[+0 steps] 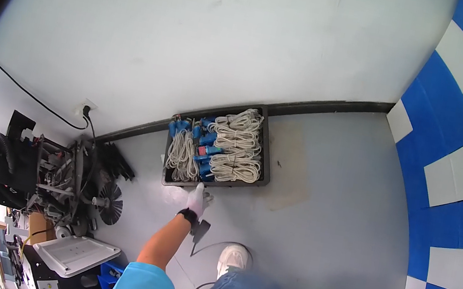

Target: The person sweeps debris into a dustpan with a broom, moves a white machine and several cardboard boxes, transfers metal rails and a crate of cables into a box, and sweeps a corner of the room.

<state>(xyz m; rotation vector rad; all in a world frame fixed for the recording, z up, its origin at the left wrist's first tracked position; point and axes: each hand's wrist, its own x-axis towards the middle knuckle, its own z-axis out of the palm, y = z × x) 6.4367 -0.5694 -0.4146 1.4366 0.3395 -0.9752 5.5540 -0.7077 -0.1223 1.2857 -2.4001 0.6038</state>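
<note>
Cable coils (238, 141)—white, ropy—fill a black crate (266, 157), gloved left hand (196, 199) at its edge, fingers (208, 198) half spread, grip unclear.

A dark rectangular crate (267, 162) sits open-topped on the grey floor (348, 184). Inside, coiled white cables (234, 170) lie bundled toward three and nine o'clock, blue end pieces (207, 140) clustered between and toward eleven.

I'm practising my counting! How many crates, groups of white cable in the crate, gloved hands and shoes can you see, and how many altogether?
Dark crate: 1
White cable groups: 2, left and right (single bundles overlap too much to count)
Gloved left hand: 1
Pale shoe: 1
Total: 5
</note>
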